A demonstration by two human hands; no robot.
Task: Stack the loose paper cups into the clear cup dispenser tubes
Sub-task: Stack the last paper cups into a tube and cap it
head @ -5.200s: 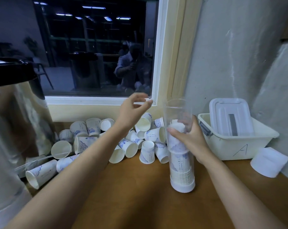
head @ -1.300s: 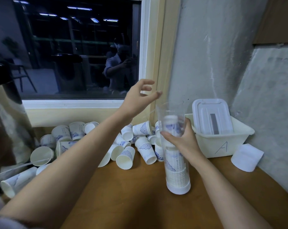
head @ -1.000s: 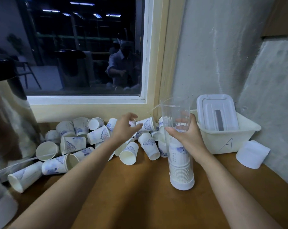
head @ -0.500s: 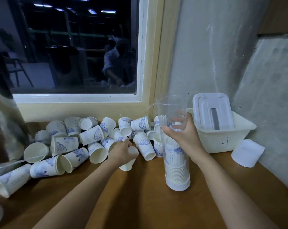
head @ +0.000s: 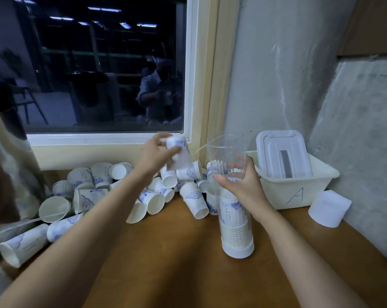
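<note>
The left hand (head: 155, 155) grips one blurred paper cup (head: 179, 156) in curled fingers (head: 160, 138), raised above the loose cups (head: 152, 201) heaped along the surface's (head: 188, 267) back edge. The right hand (head: 243, 186) wraps the clear dispenser tube (head: 227, 150), which stands upright toward the back edge, its lower half filled with stacked cups (head: 235, 232).

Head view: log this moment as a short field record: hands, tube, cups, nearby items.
left hand: grips a paper cup, raised left of the tube's mouth, motion-blurred
right hand: grips the clear tube mid-height, upright on the table
tube contents: nested cup stack fills the lower part; top empty
loose cups: heap under the window, mostly lying on their sides
right of tube: white bin marked A with a lid in it
</note>
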